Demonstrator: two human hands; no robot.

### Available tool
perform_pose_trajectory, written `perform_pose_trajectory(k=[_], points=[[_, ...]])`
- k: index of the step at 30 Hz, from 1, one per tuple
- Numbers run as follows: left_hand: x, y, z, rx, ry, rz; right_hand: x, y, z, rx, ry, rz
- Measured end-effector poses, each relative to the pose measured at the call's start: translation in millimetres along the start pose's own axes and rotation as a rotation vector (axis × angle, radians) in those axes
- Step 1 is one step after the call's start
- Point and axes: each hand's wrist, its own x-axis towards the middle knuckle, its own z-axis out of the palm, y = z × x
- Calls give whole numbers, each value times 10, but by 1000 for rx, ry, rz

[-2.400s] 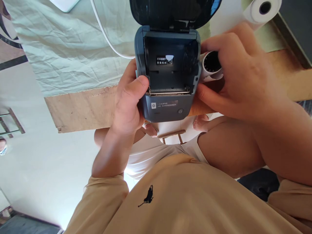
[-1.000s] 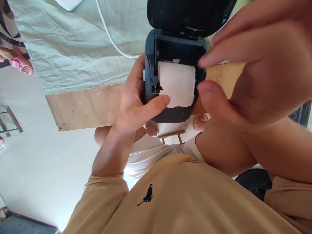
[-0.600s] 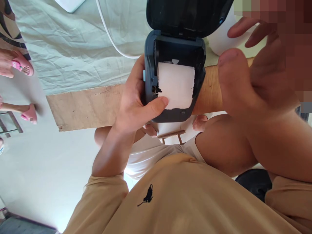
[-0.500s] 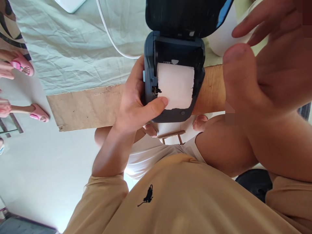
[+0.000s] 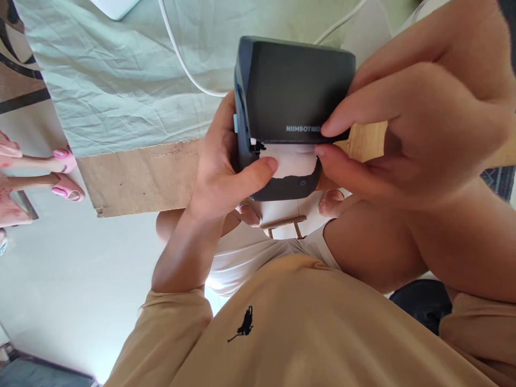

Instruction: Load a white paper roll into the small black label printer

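A dark label printer (image 5: 242,91) marked NIIMBOT is held over the table's front edge. My left hand (image 5: 226,161) wraps its left side, with the thumb pressing on the white label paper (image 5: 292,161) that sticks out at the front. The printer's lid (image 5: 298,86) is swung down over the body, and a narrow gap shows along its front edge. At the lid's front right corner, my right hand (image 5: 419,118) grips the edge, index finger on top and thumb tip beside the paper. The roll inside is hidden by the lid.
A pale green cloth (image 5: 153,102) covers most of the wooden table (image 5: 145,180). A white cable (image 5: 177,51) runs behind the printer, and a white object (image 5: 115,6) lies at the far edge. Another person's legs and pink sandals (image 5: 68,185) show at the left.
The printer's lid has swung from raised down over the paper roll. My right hand has moved left onto its front corner. The left hand stays put. The other person's feet have shifted.
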Motion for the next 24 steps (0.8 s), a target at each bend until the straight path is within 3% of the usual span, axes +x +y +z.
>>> perform_pose_trajectory(k=[6, 11, 14, 18, 24], points=[[3, 27, -2, 0, -14, 6, 65, 95, 51, -180, 148, -355], [-30, 19, -43, 75, -44, 38, -56, 213, 29, -229, 229, -485], [-37, 12, -46, 95, -49, 27, -74, 229, 0, -251, 167, -412], [-5, 51, 31, -31, 11, -44, -44, 168, -32, -115, 99, -257], [6, 108, 106, -111, 54, -59, -34, 134, -42, -72, 65, -242]])
